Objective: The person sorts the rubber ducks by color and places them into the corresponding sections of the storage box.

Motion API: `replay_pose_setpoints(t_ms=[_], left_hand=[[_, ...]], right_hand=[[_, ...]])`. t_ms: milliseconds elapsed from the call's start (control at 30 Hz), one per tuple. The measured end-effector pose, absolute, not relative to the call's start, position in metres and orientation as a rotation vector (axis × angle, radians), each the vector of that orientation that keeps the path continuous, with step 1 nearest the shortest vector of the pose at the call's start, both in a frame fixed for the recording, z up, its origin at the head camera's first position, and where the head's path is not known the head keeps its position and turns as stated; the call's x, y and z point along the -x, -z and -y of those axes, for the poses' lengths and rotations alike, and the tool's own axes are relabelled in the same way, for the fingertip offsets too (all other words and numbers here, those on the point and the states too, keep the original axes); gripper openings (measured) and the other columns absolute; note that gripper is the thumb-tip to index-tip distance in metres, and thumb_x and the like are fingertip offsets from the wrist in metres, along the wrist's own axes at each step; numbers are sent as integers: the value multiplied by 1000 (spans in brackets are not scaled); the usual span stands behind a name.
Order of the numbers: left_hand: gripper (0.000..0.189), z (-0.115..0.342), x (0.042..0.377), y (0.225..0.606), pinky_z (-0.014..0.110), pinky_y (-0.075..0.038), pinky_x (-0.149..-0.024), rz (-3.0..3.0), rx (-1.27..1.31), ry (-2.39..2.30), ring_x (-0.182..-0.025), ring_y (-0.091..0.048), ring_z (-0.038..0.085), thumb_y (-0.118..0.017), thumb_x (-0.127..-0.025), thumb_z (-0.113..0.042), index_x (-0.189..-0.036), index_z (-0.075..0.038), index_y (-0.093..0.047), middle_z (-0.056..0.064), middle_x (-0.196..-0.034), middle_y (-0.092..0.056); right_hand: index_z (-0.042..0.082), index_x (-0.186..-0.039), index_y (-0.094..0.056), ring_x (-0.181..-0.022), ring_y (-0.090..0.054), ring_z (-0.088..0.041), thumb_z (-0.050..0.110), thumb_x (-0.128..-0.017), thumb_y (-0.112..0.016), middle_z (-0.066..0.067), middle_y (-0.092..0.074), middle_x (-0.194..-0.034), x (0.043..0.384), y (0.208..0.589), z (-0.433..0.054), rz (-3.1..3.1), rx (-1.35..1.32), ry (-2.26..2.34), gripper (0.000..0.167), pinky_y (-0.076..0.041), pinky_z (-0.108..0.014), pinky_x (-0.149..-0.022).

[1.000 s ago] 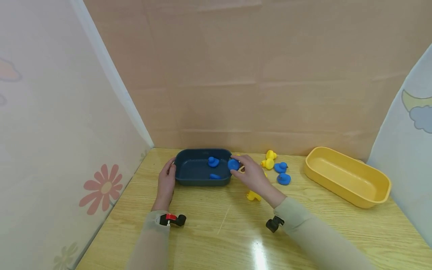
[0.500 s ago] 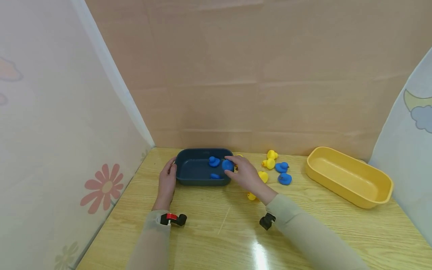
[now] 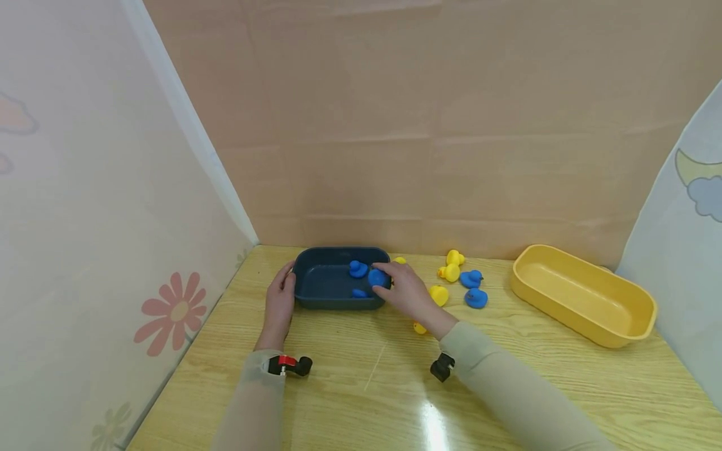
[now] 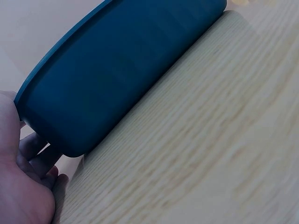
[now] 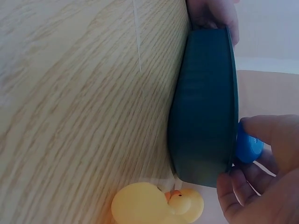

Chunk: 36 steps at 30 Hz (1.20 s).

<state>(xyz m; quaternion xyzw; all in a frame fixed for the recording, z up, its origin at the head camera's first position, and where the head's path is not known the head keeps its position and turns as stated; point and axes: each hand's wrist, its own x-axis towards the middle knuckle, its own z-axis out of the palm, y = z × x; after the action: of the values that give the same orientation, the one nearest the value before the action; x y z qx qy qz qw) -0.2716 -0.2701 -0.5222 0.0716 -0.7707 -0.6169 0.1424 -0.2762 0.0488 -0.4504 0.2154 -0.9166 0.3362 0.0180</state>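
Two blue ducks (image 3: 358,270) lie inside the dark tub (image 3: 333,304) on a wooden table (image 3: 338,401). My right hand (image 3: 410,292) pinches a third duck (image 3: 377,277), also blue, between thumb and fingers at the tub's right end. My left hand (image 3: 280,302) grips the opposite end. To the right lie yellow ducks (image 3: 449,272) and two loose blue ones (image 3: 476,298); farther right sits a yellow tub (image 3: 575,297).

Brown backdrop (image 3: 350,113) behind wooden table (image 3: 338,382)
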Motion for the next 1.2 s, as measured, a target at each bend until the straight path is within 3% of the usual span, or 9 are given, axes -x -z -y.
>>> replay_pose_setpoints(t_ms=[300,1000,1200], left_hand=[[48,269,271,523,53,-31,-130,2220,-195,1788,-160,-37,30,-47,-120,-35,-164,-19,-55,8,-170,-47],[47,269,271,521,52,-31,-130,2214,-191,1762,-159,-39,31,-49,-119,-33,-163,-17,-57,10,-169,-49],[46,269,272,521,51,-31,-130,2211,-202,1769,-160,-38,30,-49,-119,-33,-162,-18,-57,9,-169,-49]], right_hand=[[9,-158,-61,-144,-51,-37,26,-104,-81,-14,-62,-157,278,454,-48,2861,-664,-992,61,-47,-55,-119],[10,-160,-58,-146,-49,-41,29,-104,-81,-15,-58,-160,262,445,-105,2802,-562,-1025,63,-53,-61,-109],[7,-162,-54,-135,-57,-47,28,-106,-78,-19,-55,-162,257,442,-134,2819,-539,-1006,64,-54,-63,-106]])
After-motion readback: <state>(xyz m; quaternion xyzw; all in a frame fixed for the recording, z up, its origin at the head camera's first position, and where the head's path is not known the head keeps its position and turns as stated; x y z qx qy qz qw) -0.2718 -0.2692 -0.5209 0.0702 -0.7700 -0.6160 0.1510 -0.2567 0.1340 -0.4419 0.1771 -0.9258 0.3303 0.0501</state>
